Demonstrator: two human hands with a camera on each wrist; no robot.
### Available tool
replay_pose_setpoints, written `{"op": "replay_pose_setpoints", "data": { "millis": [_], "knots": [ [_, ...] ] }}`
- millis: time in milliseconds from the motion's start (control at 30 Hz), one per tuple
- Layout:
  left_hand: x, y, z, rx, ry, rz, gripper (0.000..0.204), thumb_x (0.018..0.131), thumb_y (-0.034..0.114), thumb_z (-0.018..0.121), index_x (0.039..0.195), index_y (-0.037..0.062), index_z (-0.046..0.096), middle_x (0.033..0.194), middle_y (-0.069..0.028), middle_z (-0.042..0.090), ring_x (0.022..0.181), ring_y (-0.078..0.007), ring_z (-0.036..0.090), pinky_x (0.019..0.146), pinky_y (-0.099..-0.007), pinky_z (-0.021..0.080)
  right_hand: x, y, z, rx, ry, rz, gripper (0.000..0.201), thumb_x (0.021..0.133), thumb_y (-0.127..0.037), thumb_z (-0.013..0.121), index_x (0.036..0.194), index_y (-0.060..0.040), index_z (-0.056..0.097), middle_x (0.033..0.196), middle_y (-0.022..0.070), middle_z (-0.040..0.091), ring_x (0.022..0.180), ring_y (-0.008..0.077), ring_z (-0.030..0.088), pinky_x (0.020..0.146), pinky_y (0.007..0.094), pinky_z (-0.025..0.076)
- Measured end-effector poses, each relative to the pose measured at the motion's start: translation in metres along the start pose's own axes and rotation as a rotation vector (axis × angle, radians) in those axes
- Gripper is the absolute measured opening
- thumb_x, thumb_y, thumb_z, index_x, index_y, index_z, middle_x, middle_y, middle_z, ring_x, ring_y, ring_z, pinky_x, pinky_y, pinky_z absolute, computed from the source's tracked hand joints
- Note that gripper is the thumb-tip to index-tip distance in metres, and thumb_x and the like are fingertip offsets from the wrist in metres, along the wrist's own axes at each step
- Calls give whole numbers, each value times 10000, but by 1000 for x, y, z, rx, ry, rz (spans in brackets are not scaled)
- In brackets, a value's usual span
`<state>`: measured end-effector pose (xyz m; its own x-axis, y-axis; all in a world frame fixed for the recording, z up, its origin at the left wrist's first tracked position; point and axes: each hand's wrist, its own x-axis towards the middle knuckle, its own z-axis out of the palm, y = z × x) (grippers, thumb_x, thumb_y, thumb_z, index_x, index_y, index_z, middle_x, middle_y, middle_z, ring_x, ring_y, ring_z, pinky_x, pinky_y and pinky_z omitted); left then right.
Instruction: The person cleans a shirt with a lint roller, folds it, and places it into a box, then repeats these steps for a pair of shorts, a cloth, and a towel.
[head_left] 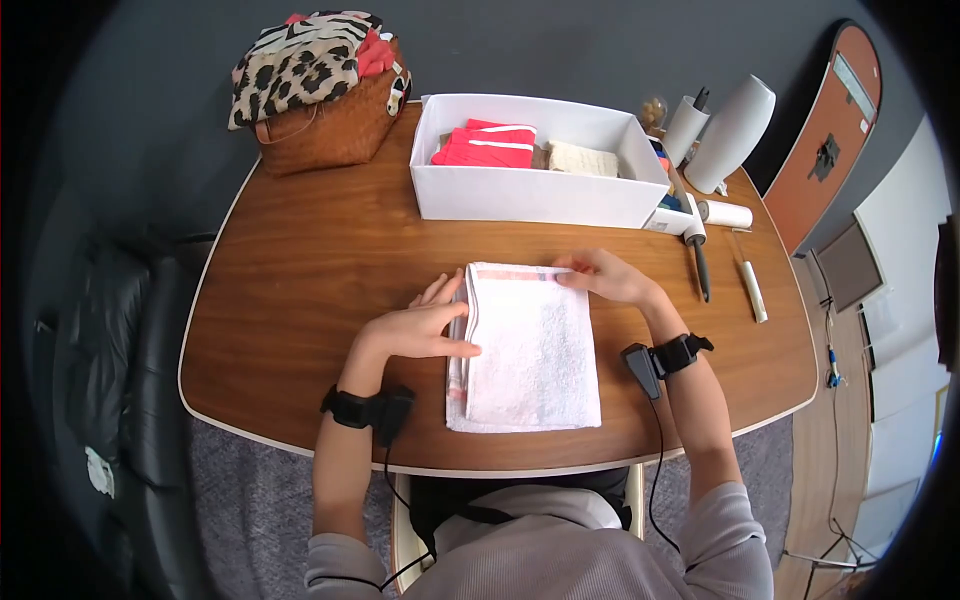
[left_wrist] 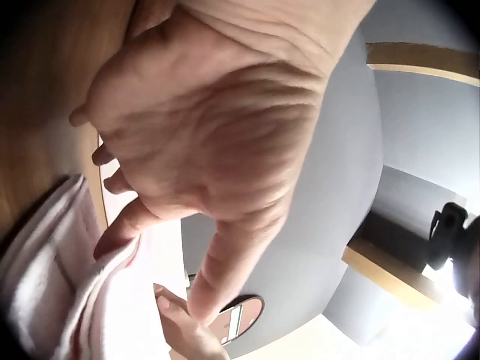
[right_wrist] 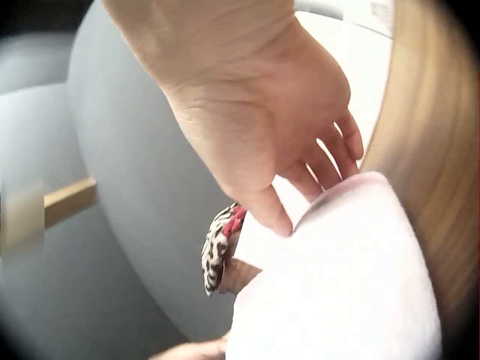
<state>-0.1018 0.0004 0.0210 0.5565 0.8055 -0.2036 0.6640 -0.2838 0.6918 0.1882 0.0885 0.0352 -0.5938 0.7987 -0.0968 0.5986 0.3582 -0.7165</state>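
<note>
A white towel [head_left: 530, 350] with pale pink bands lies folded in layers at the table's front. My left hand [head_left: 420, 325] is at its left edge, fingers loosely spread and thumb reaching over the upper layer. In the left wrist view, the index finger [left_wrist: 124, 225] touches the folded edge of the towel [left_wrist: 112, 315]. My right hand [head_left: 610, 277] is at the far right corner, with thumb and fingertips right at the edge. In the right wrist view, the thumb [right_wrist: 274, 214] stands apart from the other fingers, whose tips are partly hidden by the towel [right_wrist: 337, 277].
Behind the towel stands a white box [head_left: 540, 195] holding folded red and cream cloths. A brown basket [head_left: 335, 130] heaped with patterned cloth sits back left. At right are a lint roller [head_left: 697, 250], a white vase [head_left: 735, 130] and a white tube [head_left: 753, 292].
</note>
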Motion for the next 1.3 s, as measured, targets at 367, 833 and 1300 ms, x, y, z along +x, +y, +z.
{"op": "replay_pose_setpoints", "data": {
  "millis": [367, 833, 1300],
  "knots": [
    [-11, 28, 1, 173, 156, -62, 380, 717, 285, 615, 963, -5, 618, 1322, -192, 298, 1232, -343, 179, 1010, -444, 146, 11, 5, -9, -58, -389, -38, 411, 824, -438, 527, 1014, -74, 551, 864, 56, 592, 893, 176, 526, 848, 303, 351],
    [0, 25, 23, 365, 45, 109, 945, 577, 311, 763, 1343, 85, 257, 1400, -216, 111, 1303, -364, 64, 1044, -446, 147, -71, -44, 78, -736, 60, -438, 808, 696, -625, 517, 1288, -104, 340, 1353, 227, 214, 1249, 429, 172, 1001, 557, 121],
    [8, 16, 16, 175, 292, -73, 864, 665, 284, 716, 1338, 28, 239, 1351, -239, 214, 1257, -364, 204, 1006, -361, 260, -61, -46, 49, -590, 6, -351, 681, 741, -534, 524, 1293, -183, 336, 1297, 167, 319, 1170, 341, 326, 951, 497, 234]
  ]
}}
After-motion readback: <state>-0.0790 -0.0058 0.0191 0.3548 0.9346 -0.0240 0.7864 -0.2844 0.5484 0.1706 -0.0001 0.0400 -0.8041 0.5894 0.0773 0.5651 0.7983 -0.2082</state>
